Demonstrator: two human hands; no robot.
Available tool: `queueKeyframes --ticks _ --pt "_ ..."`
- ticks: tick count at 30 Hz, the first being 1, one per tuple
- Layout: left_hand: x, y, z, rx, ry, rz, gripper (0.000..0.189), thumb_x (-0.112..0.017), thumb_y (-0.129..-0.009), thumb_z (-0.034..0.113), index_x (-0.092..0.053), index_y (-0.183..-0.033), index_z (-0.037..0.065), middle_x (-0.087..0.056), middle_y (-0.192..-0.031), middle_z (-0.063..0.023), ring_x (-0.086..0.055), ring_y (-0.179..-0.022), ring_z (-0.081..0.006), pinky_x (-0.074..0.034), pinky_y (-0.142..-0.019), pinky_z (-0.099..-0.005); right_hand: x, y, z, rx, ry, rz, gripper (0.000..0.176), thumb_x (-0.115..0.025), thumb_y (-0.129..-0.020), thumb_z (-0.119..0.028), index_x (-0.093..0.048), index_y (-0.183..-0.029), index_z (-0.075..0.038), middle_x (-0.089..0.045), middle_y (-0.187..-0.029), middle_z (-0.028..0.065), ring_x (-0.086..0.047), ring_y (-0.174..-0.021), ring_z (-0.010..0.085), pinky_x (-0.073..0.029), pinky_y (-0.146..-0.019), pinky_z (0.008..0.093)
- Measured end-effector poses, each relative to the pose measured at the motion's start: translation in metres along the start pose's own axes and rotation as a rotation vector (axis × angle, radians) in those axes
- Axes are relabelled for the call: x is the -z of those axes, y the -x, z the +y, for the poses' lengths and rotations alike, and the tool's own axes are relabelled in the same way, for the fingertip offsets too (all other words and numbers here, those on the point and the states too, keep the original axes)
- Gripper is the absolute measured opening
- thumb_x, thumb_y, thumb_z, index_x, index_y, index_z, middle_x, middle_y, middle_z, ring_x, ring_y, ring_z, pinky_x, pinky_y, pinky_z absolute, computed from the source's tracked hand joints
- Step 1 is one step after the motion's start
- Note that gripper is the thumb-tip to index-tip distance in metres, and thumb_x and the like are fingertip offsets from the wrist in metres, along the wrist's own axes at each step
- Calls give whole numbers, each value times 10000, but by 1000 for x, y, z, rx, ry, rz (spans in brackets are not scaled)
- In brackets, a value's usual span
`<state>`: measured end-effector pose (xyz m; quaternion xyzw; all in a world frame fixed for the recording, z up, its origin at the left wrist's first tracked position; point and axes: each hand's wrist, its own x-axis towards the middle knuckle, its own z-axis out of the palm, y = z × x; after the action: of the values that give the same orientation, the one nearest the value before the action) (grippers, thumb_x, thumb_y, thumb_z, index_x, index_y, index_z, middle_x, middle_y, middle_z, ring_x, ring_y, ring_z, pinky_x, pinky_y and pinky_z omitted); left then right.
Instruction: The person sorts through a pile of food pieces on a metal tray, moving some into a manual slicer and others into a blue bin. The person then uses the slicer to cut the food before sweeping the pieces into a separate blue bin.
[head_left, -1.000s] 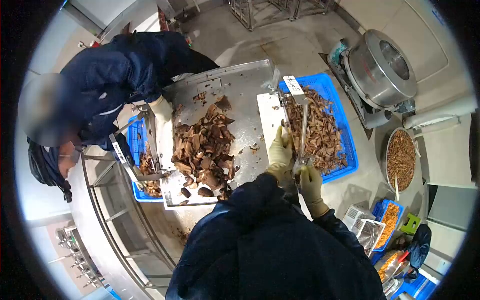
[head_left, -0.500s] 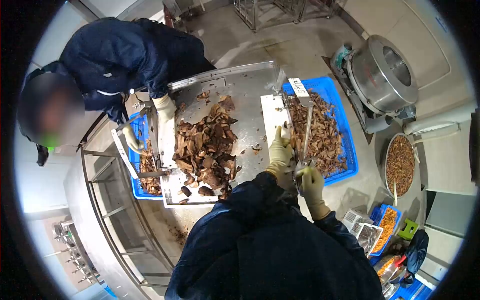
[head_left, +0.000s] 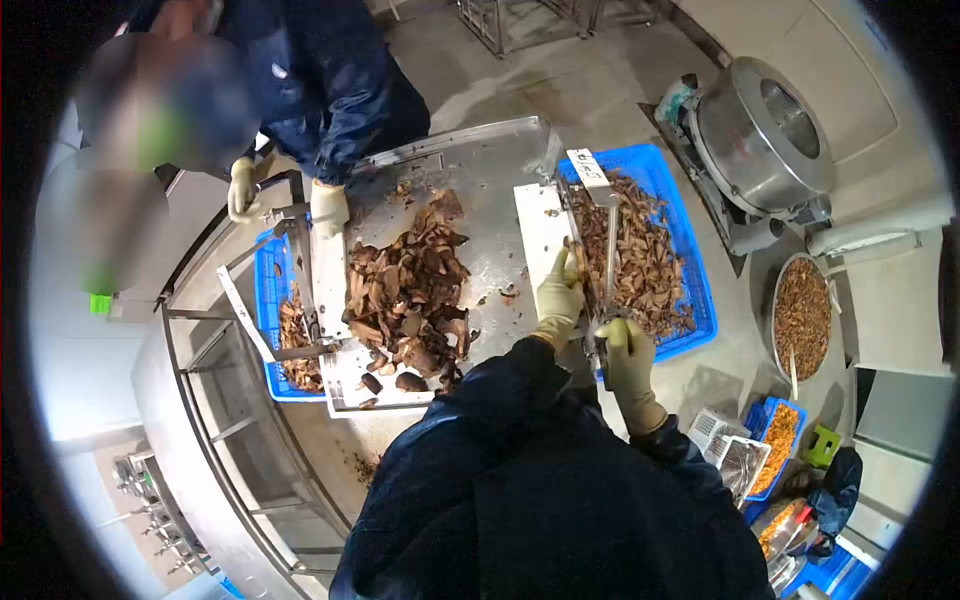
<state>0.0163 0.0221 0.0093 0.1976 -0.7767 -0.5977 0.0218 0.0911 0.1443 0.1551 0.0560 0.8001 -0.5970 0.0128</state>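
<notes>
My left hand (head_left: 560, 302), in a pale glove, rests on the white cutting board (head_left: 537, 235) at the right edge of the steel table. Its fingertips close around a small dark brown, mushroom-like piece (head_left: 567, 243), partly hidden by the fingers. My right hand (head_left: 629, 365), also gloved, is wrapped round the dark handle of a hinged cutter (head_left: 613, 255) beside the board. Below the cutter, a blue crate (head_left: 705, 300) holds many brown cut slices (head_left: 650, 260). A heap of larger brown mushroom-like pieces (head_left: 410, 290) lies on the table to my left.
A co-worker (head_left: 320, 80) stands across at the far left, one gloved hand on a second board and the other near a cutter (head_left: 245, 310) over another blue crate (head_left: 268, 330). A steel drum machine (head_left: 765, 140) and a round pan (head_left: 800, 325) stand to the right.
My hands have shifted slightly along the board and cutter. The co-worker has straightened, raising one hand from the left crate up beside the cutter.
</notes>
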Motion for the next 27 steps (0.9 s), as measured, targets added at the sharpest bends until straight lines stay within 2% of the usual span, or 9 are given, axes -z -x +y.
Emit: queueKeyframes --ticks 3,4,11,12,15,18,20,24,27 --pt "-4 -7 -8 -30 26 3 663 -637 -810 -29 -509 -1435 154 -707 -911 -84 -650 -806 -175 -522 -778 -281 1 9 35 125 210 -38 232 -560 -990 -172 -672 -846 -28 -672 -736 87 -607 -653 152 -472 -611 319" --pt "-3 -7 -9 -31 42 0 654 -634 -813 -28 -512 -1431 146 -702 -914 -80 -646 -804 -174 -518 -773 -279 -4 10 46 36 99 -26 210 -572 -985 -155 -667 -851 -23 -683 -745 80 -618 -667 140 -480 -620 313" --pt "11 9 37 26 -76 4 692 -614 -815 -65 -446 -1464 105 -660 -910 -60 -624 -848 -176 -504 -810 -295 -8 15 71 41 10 -24 197 -576 -978 -123 -643 -836 -5 -669 -747 56 -591 -670 117 -467 -613 293" --pt "6 10 43 7 11 19 746 -593 -815 -93 -380 -1500 114 -643 -1038 -72 -606 -943 -182 -491 -882 -302 -10 16 67 59 13 -13 206 -564 -978 -117 -631 -817 -7 -639 -726 42 -556 -652 105 -446 -587 288" --pt "3 9 58 -216 -64 156 748 -616 -817 -52 -366 -1505 104 -631 -1095 -91 -612 -989 -198 -532 -868 -310 -11 18 66 47 4 2 211 -564 -972 -113 -621 -802 -2 -603 -697 28 -522 -639 88 -421 -560 283" --pt "-18 -40 1 -57 154 -56 863 -669 -736 -95 -354 -1508 130 -600 -1170 -103 -603 -1004 -254 -525 -855 -348 -7 18 69 -2 -46 -15 202 -575 -965 -112 -624 -808 6 -587 -674 32 -508 -630 79 -413 -551 286" --pt "10 -21 72 -143 -171 -37 741 -684 -765 -25 -426 -1447 105 -617 -1140 -143 -619 -1001 -285 -523 -849 -381 -9 18 60 16 -70 26 196 -580 -959 -103 -624 -809 15 -548 -625 49 -493 -598 73 -403 -533 292" --pt "5 -58 45 -334 -454 -63 565 -560 -771 -41 -523 -1324 73 -632 -1115 -226 -625 -1009 -390 -505 -864 -422 -10 19 56 93 -41 97 188 -600 -949 -111 -643 -832 30 -556 -622 104 -517 -573 114 -419 -535 314" --pt "14 -73 66 -178 -562 -193 388 -603 -792 18 -604 -1176 70 -679 -1041 -217 -649 -971 -414 -515 -874 -451 -6 19 57 76 44 86 171 -614 -943 -119 -661 -863 25 -586 -647 134 -550 -584 136 -428 -541 326"
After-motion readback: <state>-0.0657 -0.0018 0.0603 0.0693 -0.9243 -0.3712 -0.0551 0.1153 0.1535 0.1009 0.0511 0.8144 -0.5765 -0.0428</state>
